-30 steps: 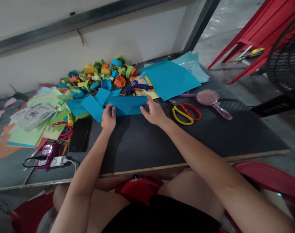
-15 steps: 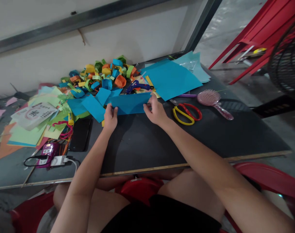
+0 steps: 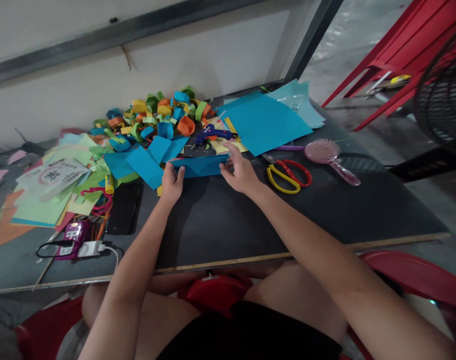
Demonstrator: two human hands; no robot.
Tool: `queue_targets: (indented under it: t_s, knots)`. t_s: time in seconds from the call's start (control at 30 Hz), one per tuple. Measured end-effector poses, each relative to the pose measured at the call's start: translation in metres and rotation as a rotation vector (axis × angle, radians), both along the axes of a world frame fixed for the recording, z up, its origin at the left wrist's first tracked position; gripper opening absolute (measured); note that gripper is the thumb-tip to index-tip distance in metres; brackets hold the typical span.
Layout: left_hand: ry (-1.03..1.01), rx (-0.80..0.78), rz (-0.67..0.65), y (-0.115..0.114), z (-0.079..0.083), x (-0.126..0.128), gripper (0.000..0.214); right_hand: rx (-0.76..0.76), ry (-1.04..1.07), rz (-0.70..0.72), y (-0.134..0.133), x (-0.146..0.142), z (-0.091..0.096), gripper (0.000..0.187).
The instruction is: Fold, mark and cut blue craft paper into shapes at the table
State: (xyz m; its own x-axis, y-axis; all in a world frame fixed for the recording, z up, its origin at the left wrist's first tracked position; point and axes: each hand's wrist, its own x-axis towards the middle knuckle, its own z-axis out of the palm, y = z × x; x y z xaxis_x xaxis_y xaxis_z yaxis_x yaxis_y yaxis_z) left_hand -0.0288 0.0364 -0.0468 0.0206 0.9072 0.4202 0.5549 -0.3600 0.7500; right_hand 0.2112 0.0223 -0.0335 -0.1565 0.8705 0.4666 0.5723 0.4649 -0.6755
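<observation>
so the folded blue paper [image 3: 202,168] sits right between both hands over the dark table [image 3: 220,220], long side running left to right, left hand [image 3: 171,185] pinching one end, right hand [image 3: 241,172] pinching the other, index finger raised, neither really nearer

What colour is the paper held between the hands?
The paper is blue, seen best in the head view.

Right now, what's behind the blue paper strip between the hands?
Beyond the blue paper strip, a dark-blue glue gun shows, with a pile of folded paper pieces farther back, leftward. The strip hides its far face and whatever lies directly behind.
</observation>
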Motion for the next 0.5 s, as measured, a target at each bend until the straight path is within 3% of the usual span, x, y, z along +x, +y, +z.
queue_targets:
  t_s: [0.3,0.5]
  knots:
    - [0.025,0.020,-0.043,-0.0008,0.0026,-0.0001,0.021,0.027,-0.044,0.105,0.0029,0.0063,-0.0017,0.076]
    - [0.015,0.047,-0.064,-0.0013,0.0014,-0.0006,0.022,0.022,-0.051,0.122,0.0028,0.0064,-0.0016,0.074]
